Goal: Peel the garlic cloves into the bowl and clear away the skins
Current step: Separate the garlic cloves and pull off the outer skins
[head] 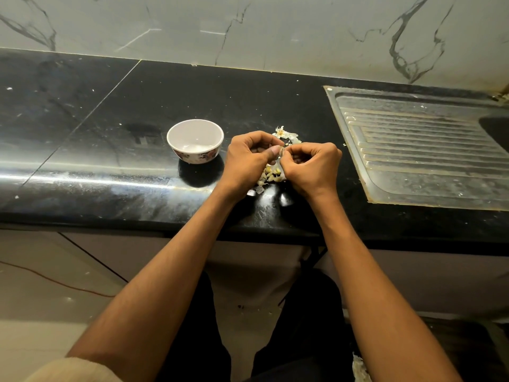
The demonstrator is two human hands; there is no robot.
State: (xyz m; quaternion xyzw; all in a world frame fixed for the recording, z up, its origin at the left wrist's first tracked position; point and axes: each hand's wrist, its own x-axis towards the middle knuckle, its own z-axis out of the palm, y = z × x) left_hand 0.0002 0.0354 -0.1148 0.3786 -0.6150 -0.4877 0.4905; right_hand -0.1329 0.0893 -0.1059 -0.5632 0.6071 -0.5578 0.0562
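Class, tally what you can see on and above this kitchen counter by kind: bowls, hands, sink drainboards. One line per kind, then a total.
Bowls: 1, white bowl
Hands: 2, left hand and right hand, both pinching one garlic clove
Sink drainboards: 1, steel drainboard
Total: 4

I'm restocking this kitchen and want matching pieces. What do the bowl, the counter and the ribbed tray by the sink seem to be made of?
The bowl looks like glazed ceramic or melamine: glossy white inside, floral print outside; which one, the look leaves open. The counter seems polished black stone, probably granite, since it reflects light and shows a seam. The ribbed tray appears to be dull, stained stainless steel, pressed into ridges.
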